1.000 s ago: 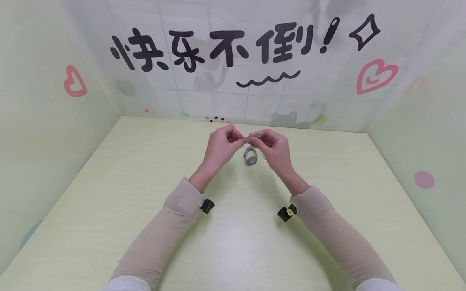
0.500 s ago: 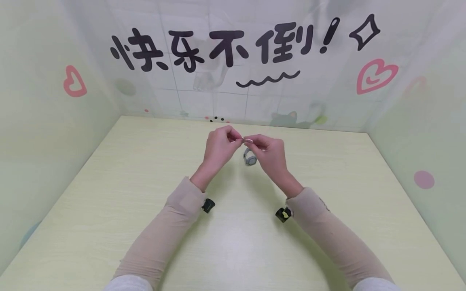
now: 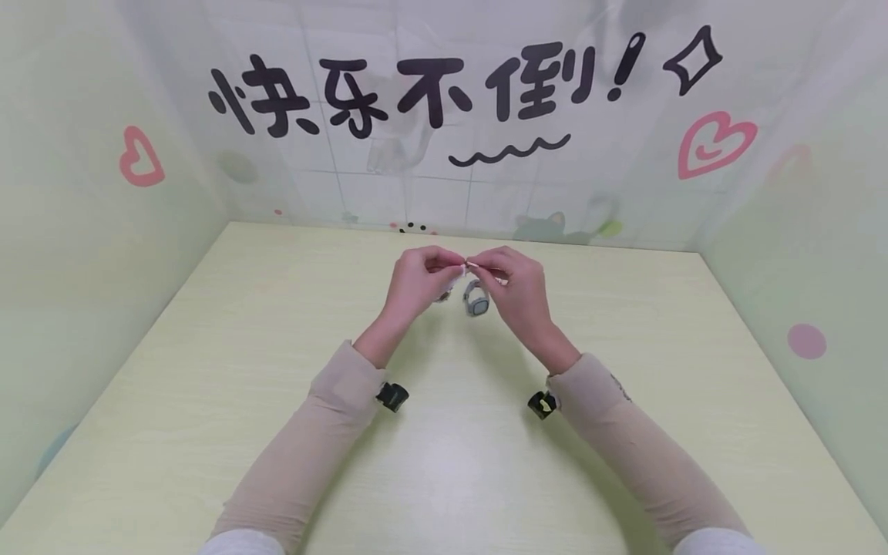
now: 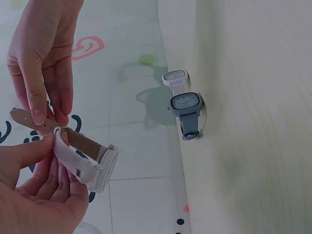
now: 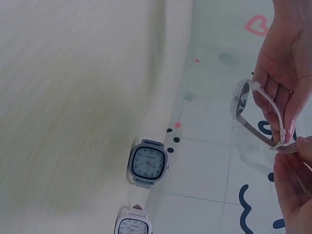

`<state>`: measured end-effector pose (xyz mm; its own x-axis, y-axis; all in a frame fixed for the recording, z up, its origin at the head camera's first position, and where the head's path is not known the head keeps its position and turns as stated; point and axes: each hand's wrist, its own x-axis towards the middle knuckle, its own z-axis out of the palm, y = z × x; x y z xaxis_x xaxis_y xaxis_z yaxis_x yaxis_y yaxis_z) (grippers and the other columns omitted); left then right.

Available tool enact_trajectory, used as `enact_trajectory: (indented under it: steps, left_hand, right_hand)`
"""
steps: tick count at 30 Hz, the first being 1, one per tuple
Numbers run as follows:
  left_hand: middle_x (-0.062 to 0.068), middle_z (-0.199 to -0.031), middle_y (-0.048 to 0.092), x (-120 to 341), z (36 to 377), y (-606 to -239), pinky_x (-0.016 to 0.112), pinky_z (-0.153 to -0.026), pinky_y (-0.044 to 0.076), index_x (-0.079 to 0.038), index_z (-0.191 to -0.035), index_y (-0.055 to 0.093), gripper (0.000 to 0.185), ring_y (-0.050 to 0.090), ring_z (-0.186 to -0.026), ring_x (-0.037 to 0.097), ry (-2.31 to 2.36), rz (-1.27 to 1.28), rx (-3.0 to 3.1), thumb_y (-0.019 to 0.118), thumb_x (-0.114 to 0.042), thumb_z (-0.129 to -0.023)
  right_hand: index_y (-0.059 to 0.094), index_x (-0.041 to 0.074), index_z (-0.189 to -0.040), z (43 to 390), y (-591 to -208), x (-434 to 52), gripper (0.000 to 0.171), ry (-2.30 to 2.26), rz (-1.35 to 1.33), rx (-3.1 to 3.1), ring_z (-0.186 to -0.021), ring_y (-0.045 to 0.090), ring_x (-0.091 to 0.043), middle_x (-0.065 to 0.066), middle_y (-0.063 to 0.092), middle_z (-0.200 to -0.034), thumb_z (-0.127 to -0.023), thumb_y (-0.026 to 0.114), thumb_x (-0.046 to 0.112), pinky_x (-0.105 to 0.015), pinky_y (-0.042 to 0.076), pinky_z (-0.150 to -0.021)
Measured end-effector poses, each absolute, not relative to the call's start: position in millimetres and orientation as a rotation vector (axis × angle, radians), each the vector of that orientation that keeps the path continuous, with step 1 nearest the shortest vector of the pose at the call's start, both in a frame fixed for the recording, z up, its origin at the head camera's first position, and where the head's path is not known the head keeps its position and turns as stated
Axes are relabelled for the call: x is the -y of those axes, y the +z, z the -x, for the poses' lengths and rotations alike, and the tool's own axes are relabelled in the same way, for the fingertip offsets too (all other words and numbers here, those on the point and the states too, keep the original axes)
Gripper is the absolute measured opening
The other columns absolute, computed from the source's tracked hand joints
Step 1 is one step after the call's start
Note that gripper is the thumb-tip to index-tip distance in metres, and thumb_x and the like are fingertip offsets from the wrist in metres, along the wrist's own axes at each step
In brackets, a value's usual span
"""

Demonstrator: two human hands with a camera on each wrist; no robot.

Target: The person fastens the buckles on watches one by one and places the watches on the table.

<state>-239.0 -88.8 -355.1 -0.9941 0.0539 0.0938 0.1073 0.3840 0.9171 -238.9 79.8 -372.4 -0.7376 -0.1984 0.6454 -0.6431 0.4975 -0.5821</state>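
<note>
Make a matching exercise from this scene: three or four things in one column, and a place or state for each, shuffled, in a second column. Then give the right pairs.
Things
1. white watch
2. blue-grey watch
3. left hand
4. right hand

Places or states
A. stands on the table, strap closed in a loop
B. held up in the air between both hands
C. pinches the free tip of the strap
D. holds the strap by the buckle, with the case hanging below its fingers

Pairs: 1-B, 2-A, 3-D, 4-C
</note>
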Motion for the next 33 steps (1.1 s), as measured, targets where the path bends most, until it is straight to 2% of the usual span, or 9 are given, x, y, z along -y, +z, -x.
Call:
enact_trajectory:
  steps: [5,8,19,27,33]
  left_hand:
    - [0.012,-0.108,0.076,87.8,240.4,-355.5,0.038,-0.095,0.057,-0.007,-0.107,0.076,0.017,0.072,-0.103,0.025,-1.719,0.115,2.568,0.073,-0.015,-0.092]
    - [0.012,-0.109,0.076,87.2,240.9,-355.7,0.039,-0.099,0.055,-0.007,-0.107,0.076,0.018,0.071,-0.104,0.025,-1.73,0.111,2.562,0.072,-0.015,-0.092]
    - [0.014,-0.118,0.067,85.2,239.2,-352.2,0.033,-0.089,0.059,-0.003,-0.122,0.062,0.034,0.066,-0.108,0.026,-1.732,0.178,2.715,0.073,-0.01,-0.091]
    - [0.015,-0.116,0.072,91.5,241.2,-351.8,0.033,-0.093,0.059,-0.003,-0.115,0.067,0.026,0.07,-0.108,0.026,-1.775,0.303,2.702,0.073,-0.011,-0.091]
    - [0.015,-0.113,0.073,93.0,240.9,-351.8,0.033,-0.092,0.059,-0.003,-0.113,0.071,0.024,0.071,-0.104,0.026,-1.768,0.347,2.697,0.072,-0.009,-0.091]
  right_hand:
    - [0.078,0.002,-0.097,238.5,-373.7,-81.0,0.011,1.032,-0.741,2.246,-0.083,0.072,-0.021,-0.01,0.076,-0.092,-0.088,0.075,0.007,-0.033,0.061,-0.075]
    - [0.079,0.003,-0.097,238.4,-374.1,-80.9,0.01,0.982,-0.755,2.242,-0.083,0.072,-0.022,-0.009,0.076,-0.091,-0.087,0.076,0.006,-0.033,0.061,-0.074]
    - [0.078,0.003,-0.1,238.3,-371.5,-83.2,0.014,0.976,-0.798,2.286,-0.082,0.07,-0.021,-0.01,0.073,-0.093,-0.089,0.075,0.01,-0.033,0.06,-0.073]
    - [0.075,0.003,-0.1,242.4,-370.8,-87.6,0.014,1.141,-0.838,2.272,-0.088,0.07,-0.02,-0.009,0.073,-0.095,-0.089,0.075,0.011,-0.033,0.062,-0.078]
    - [0.073,0.001,-0.107,244.6,-368.3,-88.5,0.018,1.281,-0.867,2.218,-0.093,0.07,-0.021,-0.012,0.074,-0.101,-0.09,0.073,0.008,-0.027,0.06,-0.082]
